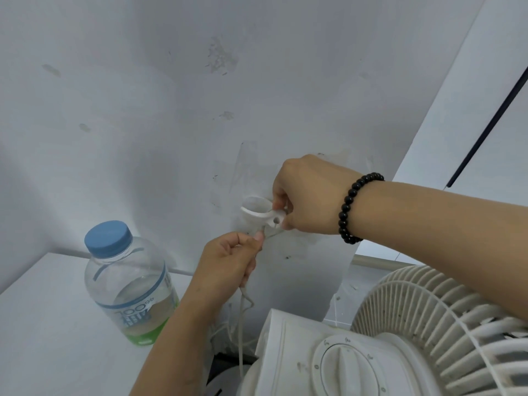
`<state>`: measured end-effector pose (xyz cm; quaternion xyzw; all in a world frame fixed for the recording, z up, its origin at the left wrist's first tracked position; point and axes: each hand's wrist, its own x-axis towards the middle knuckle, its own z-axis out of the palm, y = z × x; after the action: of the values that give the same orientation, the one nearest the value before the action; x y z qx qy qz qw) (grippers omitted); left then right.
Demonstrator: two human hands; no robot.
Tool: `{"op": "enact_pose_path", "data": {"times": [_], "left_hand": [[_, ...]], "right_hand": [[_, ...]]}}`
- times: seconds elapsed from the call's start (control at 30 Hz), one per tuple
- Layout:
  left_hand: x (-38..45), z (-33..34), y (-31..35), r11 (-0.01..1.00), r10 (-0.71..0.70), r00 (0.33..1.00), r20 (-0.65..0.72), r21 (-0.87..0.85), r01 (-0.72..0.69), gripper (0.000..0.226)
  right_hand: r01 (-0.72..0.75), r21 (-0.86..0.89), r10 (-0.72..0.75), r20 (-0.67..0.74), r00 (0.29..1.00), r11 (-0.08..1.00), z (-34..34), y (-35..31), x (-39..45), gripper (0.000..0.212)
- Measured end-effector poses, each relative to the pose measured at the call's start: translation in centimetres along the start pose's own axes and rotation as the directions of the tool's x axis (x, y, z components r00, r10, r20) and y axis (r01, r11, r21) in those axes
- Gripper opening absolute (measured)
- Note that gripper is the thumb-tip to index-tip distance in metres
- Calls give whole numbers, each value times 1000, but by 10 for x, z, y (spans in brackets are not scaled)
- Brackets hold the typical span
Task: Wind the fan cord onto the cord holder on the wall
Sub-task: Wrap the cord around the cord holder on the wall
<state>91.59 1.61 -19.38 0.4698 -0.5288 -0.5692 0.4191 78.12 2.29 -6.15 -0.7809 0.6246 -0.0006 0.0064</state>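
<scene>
From the head view, winding looks barely begun: the right hand (308, 195) pinches the white cord holder (261, 214) on the wall (143, 110), while the left hand (231, 258), fingers curled, grips the fan cord (242, 324) just below it. The cord trails down beside the fan (400, 338). Next, I judge, the left hand must loop cord around the holder.

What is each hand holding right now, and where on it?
The left hand pinches the white fan cord just below the cord holder. The right hand grips the holder's right end; whether it also holds cord is hidden.
</scene>
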Motion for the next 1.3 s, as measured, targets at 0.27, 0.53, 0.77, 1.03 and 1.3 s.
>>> {"op": "enact_pose_path", "data": {"times": [0.27,0.53,0.77,1.03,1.3], "left_hand": [[-7,-32,14,985,-97,923,373,170,35,18],[-1,-29,15,950,-155,982,110,-256,178,27],[5,-36,11,614,-239,961,137,-745,259,12],[4,-27,19,581,-43,999,0,-813,25,15],[-8,-12,42,864,304,939,-158,-369,-342,33]], "right_hand": [[29,-49,-26,42,999,998,1,0,0,29],[23,-52,-22,14,1000,998,2,1,-2,20],[28,-56,-26,34,999,998,-1,-1,-5,19],[40,-45,-39,20,999,998,-3,0,-4,20],[40,-33,-39,31,999,999,-3,-1,-5,23]]}}
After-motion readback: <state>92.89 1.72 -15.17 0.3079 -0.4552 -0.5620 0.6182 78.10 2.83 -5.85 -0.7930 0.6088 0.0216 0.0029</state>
